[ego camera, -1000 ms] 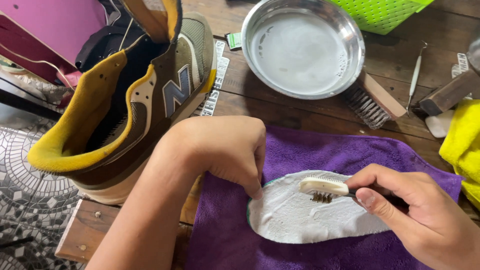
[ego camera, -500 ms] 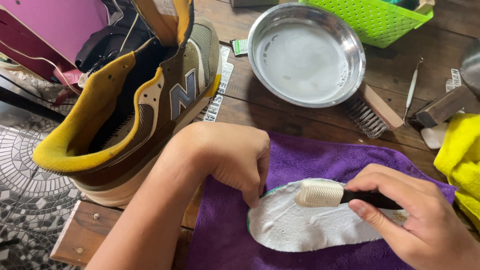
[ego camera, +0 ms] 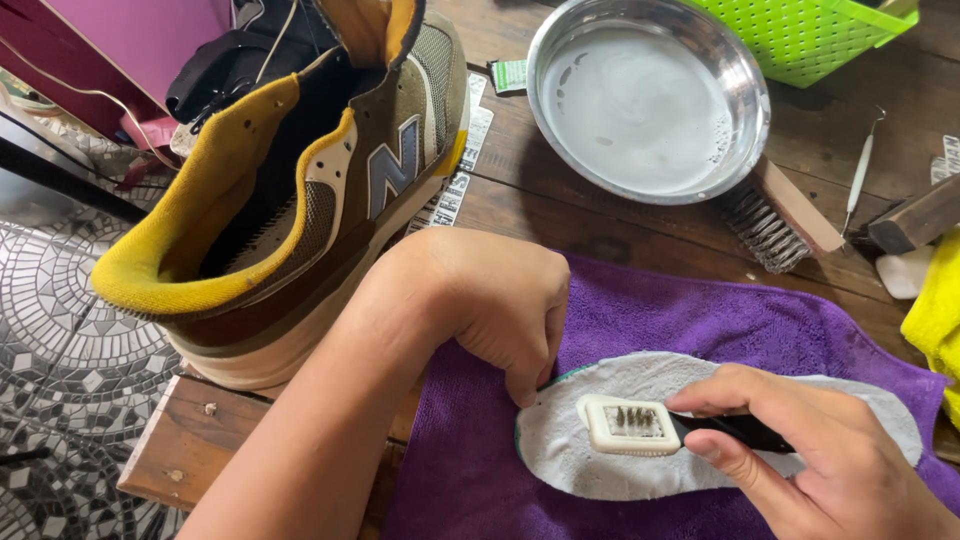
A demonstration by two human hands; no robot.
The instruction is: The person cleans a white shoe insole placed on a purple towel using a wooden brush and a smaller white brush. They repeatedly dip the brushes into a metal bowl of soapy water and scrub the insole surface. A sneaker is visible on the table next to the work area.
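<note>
A grey-white insole [ego camera: 640, 385] lies flat on a purple towel [ego camera: 700, 310] at the lower right. My left hand [ego camera: 480, 300] presses its fingertips on the insole's heel end and pins it down. My right hand [ego camera: 800, 450] grips the dark handle of a small white brush [ego camera: 632, 424]. The brush head is turned bristles-up over the middle of the insole. A brown and yellow sneaker [ego camera: 290, 190] stands on the wooden table to the left of my left arm.
A metal bowl [ego camera: 745, 125] of soapy water sits behind the towel. A wooden scrub brush [ego camera: 780, 220] lies beside it, and a thin metal pick [ego camera: 860, 170] further right. A green basket [ego camera: 820, 35] stands at the top right, yellow cloth [ego camera: 935, 310] at the right edge.
My right hand has pulled the brush left along the insole and rolled it, so the bristles now face up. My left hand stays pressed on the heel end.
</note>
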